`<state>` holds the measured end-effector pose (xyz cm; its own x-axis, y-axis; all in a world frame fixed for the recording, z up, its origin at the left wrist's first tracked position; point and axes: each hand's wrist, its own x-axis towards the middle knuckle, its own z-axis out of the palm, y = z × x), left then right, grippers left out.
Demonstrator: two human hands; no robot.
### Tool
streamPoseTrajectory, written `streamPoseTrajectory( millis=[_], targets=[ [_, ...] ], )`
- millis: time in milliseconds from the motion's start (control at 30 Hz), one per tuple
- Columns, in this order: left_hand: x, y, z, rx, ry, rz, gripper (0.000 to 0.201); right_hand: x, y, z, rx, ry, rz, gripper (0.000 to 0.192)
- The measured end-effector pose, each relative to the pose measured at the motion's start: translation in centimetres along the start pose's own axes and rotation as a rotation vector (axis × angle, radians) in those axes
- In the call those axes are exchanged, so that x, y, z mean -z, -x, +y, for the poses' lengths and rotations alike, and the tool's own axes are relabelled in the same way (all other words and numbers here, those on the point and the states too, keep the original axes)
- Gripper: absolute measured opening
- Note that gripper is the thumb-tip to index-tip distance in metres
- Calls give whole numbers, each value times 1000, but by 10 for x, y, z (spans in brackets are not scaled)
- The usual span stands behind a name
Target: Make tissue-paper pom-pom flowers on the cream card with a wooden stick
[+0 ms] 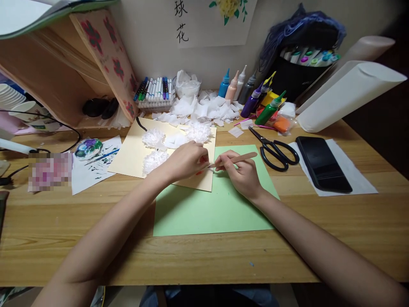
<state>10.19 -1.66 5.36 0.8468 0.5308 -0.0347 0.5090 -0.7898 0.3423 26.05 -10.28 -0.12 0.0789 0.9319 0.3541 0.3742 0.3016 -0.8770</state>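
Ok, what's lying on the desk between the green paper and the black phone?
The black scissors, handles toward the phone, lie right of the green paper, shown in the head view.

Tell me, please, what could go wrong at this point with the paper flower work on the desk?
The right hand holds a thin stick whose tip meets the left hand over the cream sheet; a slip could poke a finger or mark the paper. The left forearm lies close to the white tissue flowers and might flatten them. The scissors lie open just past the right hand, easy to brush.
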Motion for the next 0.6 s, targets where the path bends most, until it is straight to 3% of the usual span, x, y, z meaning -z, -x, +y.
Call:
streamPoseTrajectory(
  millis=[200,333,600],
  targets=[
    [9,1,-13,177,-128,85,20,-2,1,3,3,11,-16,28],
    [16,8,-30,335,-251,47,16,-3,2,3,-6,7,-33,28],
    [8,7,-44,395,-269,23,20,-6,0,1,-25,63,-62,27]
  ],
)
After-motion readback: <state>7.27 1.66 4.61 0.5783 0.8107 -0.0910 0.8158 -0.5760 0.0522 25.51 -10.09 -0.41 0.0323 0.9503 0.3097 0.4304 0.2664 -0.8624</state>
